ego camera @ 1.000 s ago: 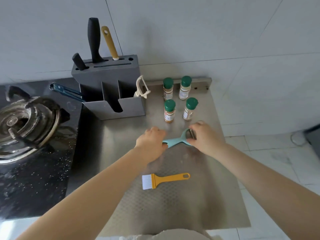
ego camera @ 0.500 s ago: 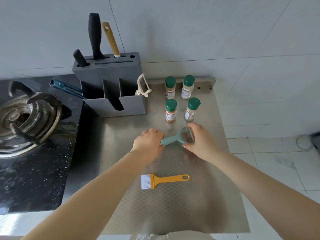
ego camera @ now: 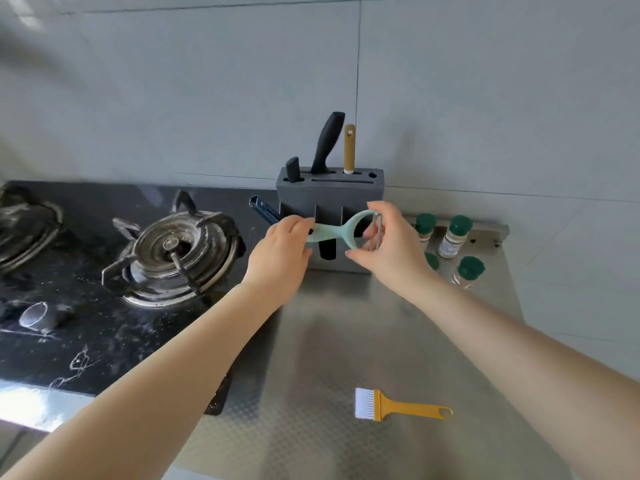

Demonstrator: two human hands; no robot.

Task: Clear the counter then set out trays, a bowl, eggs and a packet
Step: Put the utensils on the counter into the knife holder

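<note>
Both hands hold a light teal peeler (ego camera: 341,231) in the air in front of the grey knife block (ego camera: 329,192). My left hand (ego camera: 282,254) grips the handle end. My right hand (ego camera: 388,244) pinches the blade end between thumb and fingers. On the steel counter (ego camera: 346,341) near the front lies a yellow-handled brush (ego camera: 401,408) with white bristles. No trays, bowl, eggs or packet are in view.
Several green-capped spice jars (ego camera: 453,235) stand at the counter's back right. The knife block holds black-handled knives and a yellow-handled tool. A black gas hob with a burner (ego camera: 173,251) lies to the left. A blue handle (ego camera: 263,209) sticks out beside the block.
Both hands have lifted the teal peeler off the counter up to the front of the knife block. The camera view has swung left, so the hob fills more of the frame.
</note>
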